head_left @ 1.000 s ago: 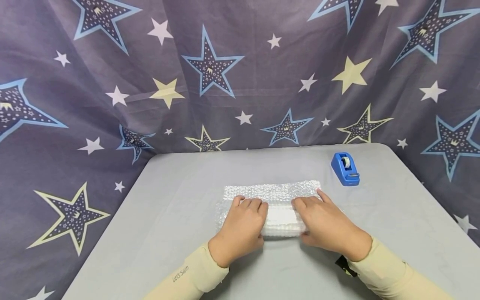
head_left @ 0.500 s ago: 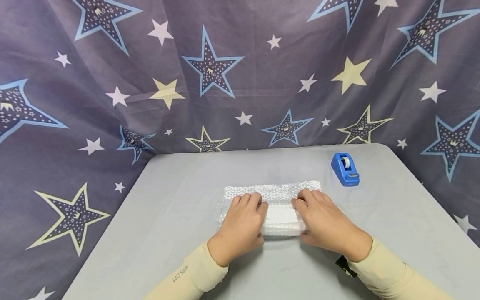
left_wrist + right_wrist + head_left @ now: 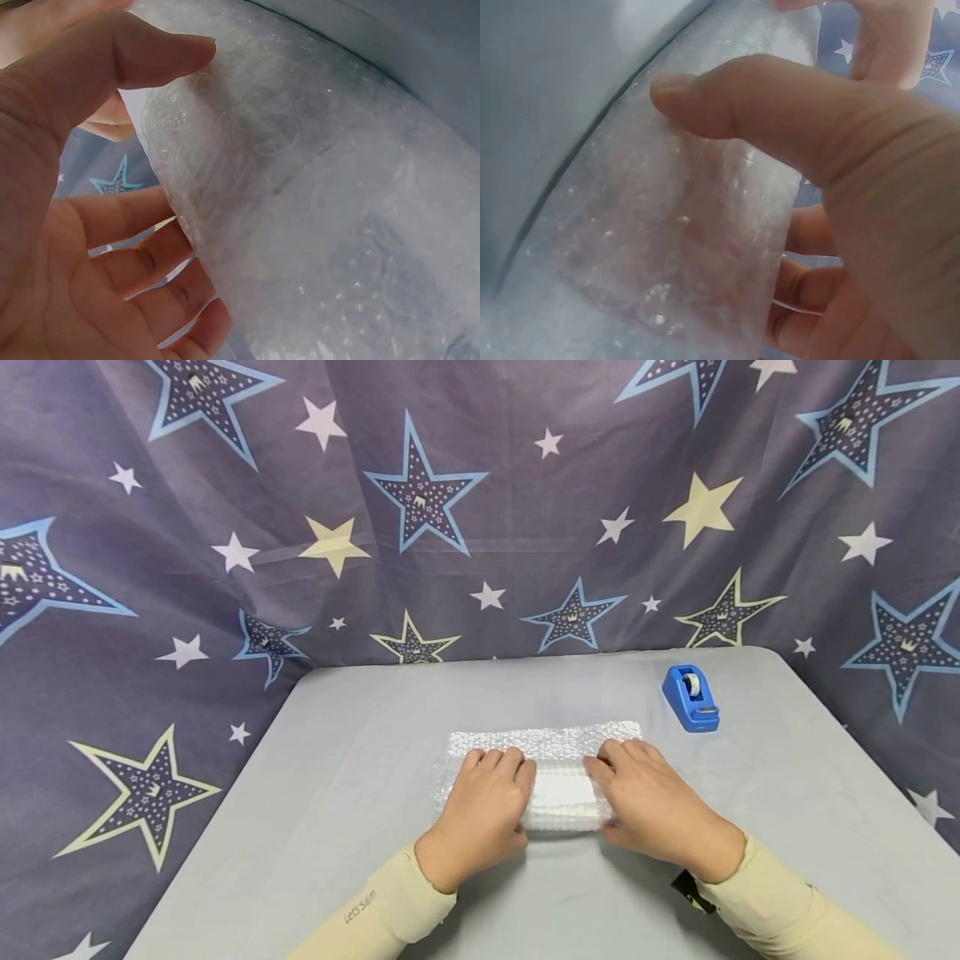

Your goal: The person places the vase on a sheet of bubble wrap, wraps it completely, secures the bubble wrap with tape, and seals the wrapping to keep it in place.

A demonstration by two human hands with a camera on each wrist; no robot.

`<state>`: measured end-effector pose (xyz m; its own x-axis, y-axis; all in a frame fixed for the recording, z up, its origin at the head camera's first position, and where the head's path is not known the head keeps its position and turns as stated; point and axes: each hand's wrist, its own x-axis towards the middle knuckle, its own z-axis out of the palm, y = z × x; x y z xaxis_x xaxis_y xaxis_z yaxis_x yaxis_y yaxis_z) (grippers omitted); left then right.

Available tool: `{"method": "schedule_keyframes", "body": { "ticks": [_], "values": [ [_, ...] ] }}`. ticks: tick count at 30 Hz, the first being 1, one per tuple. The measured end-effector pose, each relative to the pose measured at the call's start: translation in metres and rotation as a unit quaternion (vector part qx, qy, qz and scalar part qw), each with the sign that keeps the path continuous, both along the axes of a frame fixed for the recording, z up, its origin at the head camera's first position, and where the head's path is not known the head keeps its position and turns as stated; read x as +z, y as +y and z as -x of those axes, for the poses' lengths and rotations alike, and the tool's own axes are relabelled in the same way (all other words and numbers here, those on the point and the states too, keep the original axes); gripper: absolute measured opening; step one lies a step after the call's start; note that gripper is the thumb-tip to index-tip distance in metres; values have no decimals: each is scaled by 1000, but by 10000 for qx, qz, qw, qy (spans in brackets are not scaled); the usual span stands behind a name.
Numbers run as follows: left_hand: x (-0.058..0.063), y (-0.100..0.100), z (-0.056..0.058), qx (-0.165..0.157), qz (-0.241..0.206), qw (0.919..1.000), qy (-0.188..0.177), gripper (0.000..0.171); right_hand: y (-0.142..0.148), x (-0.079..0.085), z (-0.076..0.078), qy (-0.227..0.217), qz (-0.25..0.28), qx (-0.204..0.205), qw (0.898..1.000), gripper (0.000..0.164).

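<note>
A sheet of clear bubble wrap (image 3: 546,742) is wrapped about a flat white item (image 3: 564,789) near the middle of the table in the head view. My left hand (image 3: 480,810) grips the left part of the bundle, fingers over the far side and thumb at the near side. On the right part, my right hand (image 3: 656,806) holds it the same way. In the left wrist view the thumb (image 3: 165,56) presses the bubble wrap (image 3: 315,202). The right wrist view has the other thumb (image 3: 697,101) on the wrap (image 3: 660,225). What the white item is, I cannot tell.
A blue tape dispenser (image 3: 690,700) with a roll of tape stands at the back right of the grey-covered table (image 3: 360,760). Behind and beside the table hangs a dark curtain (image 3: 510,527) printed with stars.
The fingers of both hands have shifted a little on the far side of the wrap, and the right hand's spread finger has drawn in. The bundle has barely moved.
</note>
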<state>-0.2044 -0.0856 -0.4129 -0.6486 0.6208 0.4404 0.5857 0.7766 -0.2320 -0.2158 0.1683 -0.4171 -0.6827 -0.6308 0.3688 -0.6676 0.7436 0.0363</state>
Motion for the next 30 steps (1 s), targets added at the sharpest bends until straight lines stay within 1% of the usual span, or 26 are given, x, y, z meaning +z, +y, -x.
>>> {"method": "schedule_keyframes", "body": {
  "ticks": [6,14,21,30],
  "values": [
    [1,1,0,38,-34,10000,-12,45,0,1,0,65,-28,-14,10000,86],
    [1,0,0,34,-37,10000,16,39,0,4,-1,-106,-122,-213,9996,88],
    [2,0,1,-29,-95,9999,79,37,1,4,-1,-6,-123,-240,9996,82],
    [2,-1,1,-53,-154,9999,-10,40,2,6,-2,66,-70,-173,9998,72]
  ]
}}
